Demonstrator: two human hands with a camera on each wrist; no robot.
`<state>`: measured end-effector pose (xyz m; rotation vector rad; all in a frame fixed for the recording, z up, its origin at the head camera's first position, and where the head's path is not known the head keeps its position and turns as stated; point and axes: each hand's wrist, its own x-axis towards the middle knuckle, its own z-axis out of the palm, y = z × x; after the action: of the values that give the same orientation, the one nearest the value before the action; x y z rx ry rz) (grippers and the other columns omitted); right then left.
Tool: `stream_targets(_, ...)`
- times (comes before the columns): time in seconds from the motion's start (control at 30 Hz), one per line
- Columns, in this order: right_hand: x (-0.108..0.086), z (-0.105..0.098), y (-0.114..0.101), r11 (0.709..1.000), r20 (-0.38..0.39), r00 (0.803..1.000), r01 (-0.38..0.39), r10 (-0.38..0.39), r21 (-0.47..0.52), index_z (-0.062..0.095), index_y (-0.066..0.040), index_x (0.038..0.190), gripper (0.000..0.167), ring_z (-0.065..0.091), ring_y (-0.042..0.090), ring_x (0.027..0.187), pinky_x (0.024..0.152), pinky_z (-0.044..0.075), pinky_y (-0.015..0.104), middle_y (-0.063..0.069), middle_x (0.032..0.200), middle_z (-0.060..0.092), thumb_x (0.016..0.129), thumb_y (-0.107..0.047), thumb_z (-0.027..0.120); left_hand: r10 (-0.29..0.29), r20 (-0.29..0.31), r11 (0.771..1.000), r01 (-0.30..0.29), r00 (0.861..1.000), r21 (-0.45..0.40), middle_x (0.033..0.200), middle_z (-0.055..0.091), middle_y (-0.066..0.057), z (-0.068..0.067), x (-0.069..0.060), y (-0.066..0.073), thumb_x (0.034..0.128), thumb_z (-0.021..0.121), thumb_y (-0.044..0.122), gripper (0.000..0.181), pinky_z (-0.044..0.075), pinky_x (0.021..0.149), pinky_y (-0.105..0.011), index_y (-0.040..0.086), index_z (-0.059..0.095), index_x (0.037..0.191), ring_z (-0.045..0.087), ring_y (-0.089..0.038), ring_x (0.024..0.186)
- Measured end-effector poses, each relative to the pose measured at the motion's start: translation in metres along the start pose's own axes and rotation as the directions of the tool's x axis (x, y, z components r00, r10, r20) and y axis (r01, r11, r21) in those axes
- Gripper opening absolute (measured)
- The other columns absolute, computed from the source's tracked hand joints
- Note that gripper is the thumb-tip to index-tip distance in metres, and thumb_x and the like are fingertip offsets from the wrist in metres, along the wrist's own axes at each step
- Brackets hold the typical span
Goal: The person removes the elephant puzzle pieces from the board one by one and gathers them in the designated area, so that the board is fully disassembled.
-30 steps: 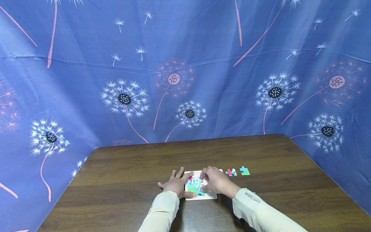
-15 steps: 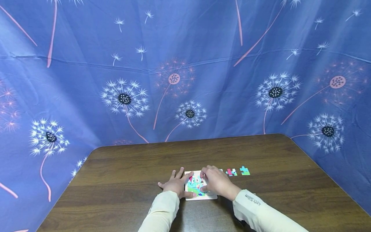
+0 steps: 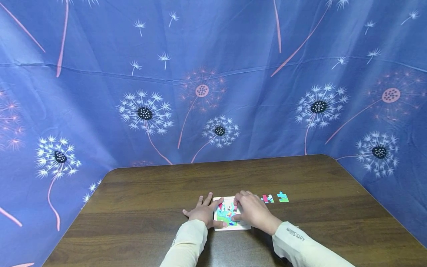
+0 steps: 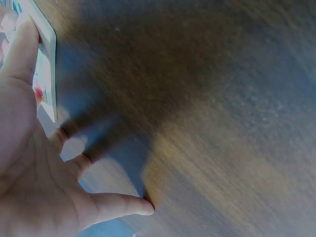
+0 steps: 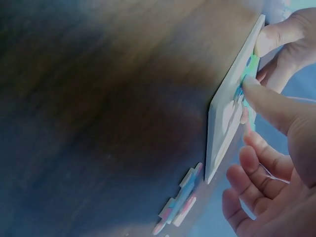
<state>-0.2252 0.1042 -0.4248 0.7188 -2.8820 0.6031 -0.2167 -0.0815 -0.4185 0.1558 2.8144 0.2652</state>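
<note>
In the head view, the puzzle board (image 3: 232,228) lies at lower centre, between both hands. The left hand (image 3: 201,213), fingers spread, rests on its left side; the right hand's (image 3: 255,211) thumb and index finger, slightly apart, pinch a puzzle piece (image 3: 235,209).

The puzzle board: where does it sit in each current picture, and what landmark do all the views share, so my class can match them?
Head: puzzle board low, just right of centre.
Left wrist: board in the top-left corner, cut off by the picture's edge.
Right wrist: board right of centre, seen at a slant.
Shared landmark: the left hand, reaching onto the board.
</note>
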Motion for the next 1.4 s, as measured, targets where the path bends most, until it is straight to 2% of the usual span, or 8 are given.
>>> stream_targets(0.23, 0.002, 0.0026, 0.0059, 0.993, 0.054, 0.996, -0.07, 0.065, 0.091, 0.064, -0.014, 0.081, 0.035, 0.044, 0.012, 0.072, 0.063, 0.04, 0.03, -0.005, 0.077, 0.049, 0.069, -0.021, 0.095, -0.005, 0.009, 1.0, 0.006, 1.0, -0.013, 0.167, 0.025, 0.004, -0.0026, -0.001, 0.0006, 0.0821, 0.077, 0.059, 0.084, 0.03, 0.099, -0.082, 0.042, 0.038, 0.155, 0.024, -0.027, 0.153)
stream_targets(0.43, 0.0026, 0.002, 0.0049, 0.992, 0.036, 0.992, -0.122, 0.121, 0.045, 0.064, -0.017, 0.074, 0.034, 0.045, 0.012, 0.071, 0.064, 0.041, 0.033, -0.006, 0.076, 0.05, 0.067, -0.025, 0.096, -0.008, 0.017, 1.0, 0.009, 1.0, -0.009, 0.167, 0.026, 0.004, -0.0027, -0.0008, 0.0013, 0.0813, 0.077, 0.059, 0.085, 0.03, 0.1, -0.082, 0.043, 0.038, 0.155, 0.024, -0.027, 0.153)
stream_targets(0.77, 0.0008, -0.0005, 0.0008, 0.99, -0.01, 0.99, -0.141, 0.141, 0.014, 0.065, -0.018, 0.072, 0.035, 0.045, 0.012, 0.07, 0.06, 0.041, 0.031, -0.007, 0.075, 0.049, 0.065, -0.027, 0.097, 0.004, -0.001, 1.0, -0.004, 1.0, -0.004, 0.166, 0.027, 0.004, -0.004, -0.0038, 0.0011, 0.0821, 0.076, 0.059, 0.083, 0.031, 0.099, -0.082, 0.043, 0.039, 0.155, 0.025, -0.028, 0.153)
stream_targets(0.97, 0.0005, 0.0008, 0.0005, 0.993, -0.05, 0.993, -0.112, 0.11, -0.04, 0.066, -0.018, 0.074, 0.035, 0.048, 0.012, 0.073, 0.068, 0.044, 0.036, -0.008, 0.078, 0.053, 0.064, -0.03, 0.097, 0.008, -0.005, 1.0, -0.008, 1.0, -0.016, 0.166, 0.027, 0.003, -0.0042, -0.0048, 0.0005, 0.0824, 0.077, 0.059, 0.083, 0.03, 0.099, -0.083, 0.042, 0.039, 0.155, 0.025, -0.028, 0.153)
stream_targets(1.2, -0.0001, 0.0032, 0.0019, 0.995, -0.083, 0.995, -0.06, 0.053, -0.084, 0.067, -0.018, 0.076, 0.034, 0.056, 0.014, 0.08, 0.072, 0.046, 0.037, -0.007, 0.085, 0.058, 0.066, -0.031, 0.097, 0.003, 0.003, 1.0, -0.003, 1.0, -0.025, 0.167, 0.026, 0.004, -0.0024, -0.0014, 0.0001, 0.0813, 0.077, 0.059, 0.084, 0.029, 0.099, -0.083, 0.042, 0.039, 0.155, 0.024, -0.028, 0.153)
stream_targets(1.4, -0.0001, 0.0025, 0.0015, 0.994, -0.112, 0.994, -0.017, 0.005, -0.112, 0.069, -0.017, 0.081, 0.032, 0.061, 0.02, 0.092, 0.084, 0.05, 0.047, -0.005, 0.09, 0.059, 0.069, -0.03, 0.095, -0.001, 0.011, 0.999, 0.002, 1.0, -0.033, 0.167, 0.025, 0.004, -0.0014, 0.001, -0.0004, 0.0811, 0.077, 0.059, 0.085, 0.027, 0.1, -0.083, 0.042, 0.038, 0.155, 0.023, -0.028, 0.154)
